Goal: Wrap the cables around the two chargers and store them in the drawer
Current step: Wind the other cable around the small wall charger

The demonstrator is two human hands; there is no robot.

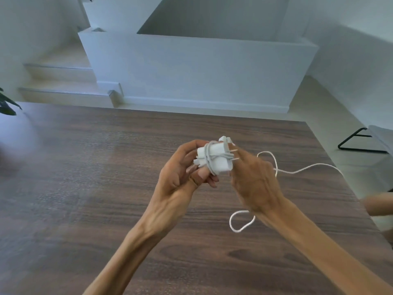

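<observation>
Charger: a white charger is held in the air above the bench, between the two hands, with its two metal prongs turned toward the right hand.
Cable: a white cable is seen wound several times round the charger body; the loose remainder trails out to the right past the right hand, and a loop of it hangs below the right wrist.
Left hand: the left hand is curled round the left and lower side of the charger, the thumb laid against its near edge and the fingers behind it.
Right hand: the right hand is blurred, just beside the prong end of the charger; its fingers are curled, and the cable appears to be pinched there, though the grip itself cannot be made out.
Surroundings: white steps and a low white wall are seen beyond the bench; a black metal frame stands at the right.
</observation>
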